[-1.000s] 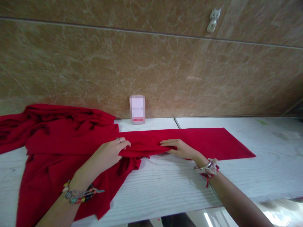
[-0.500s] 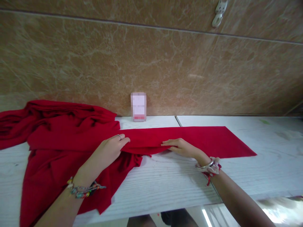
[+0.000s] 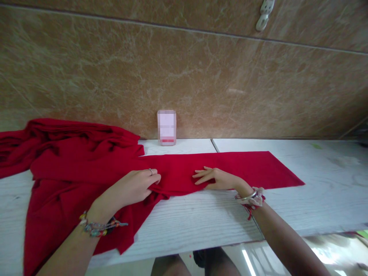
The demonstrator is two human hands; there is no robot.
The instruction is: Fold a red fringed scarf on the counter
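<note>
A long red cloth (image 3: 178, 168) lies across the white table, flat and narrow toward the right, where it ends in a slanted corner. To the left it widens into a loose, crumpled heap. My left hand (image 3: 140, 186), with a ring on one finger, pinches the cloth near its front edge where the strip meets the heap. My right hand (image 3: 217, 178) rests on the strip further right, its fingers spread over the front edge. A bead bracelet circles my left wrist; a bangle and a scrunchie are on my right.
Behind the cloth a phone (image 3: 166, 127) with a blurred screen leans against the brown marbled wall (image 3: 184, 76). The white table (image 3: 195, 218) has seams between its boards. A white cat-shaped hook (image 3: 264, 15) hangs high on the wall.
The fold along the strip's front edge has been drawn toward me and flattened. My left hand has shifted slightly nearer me, and my right fingers have spread apart.
</note>
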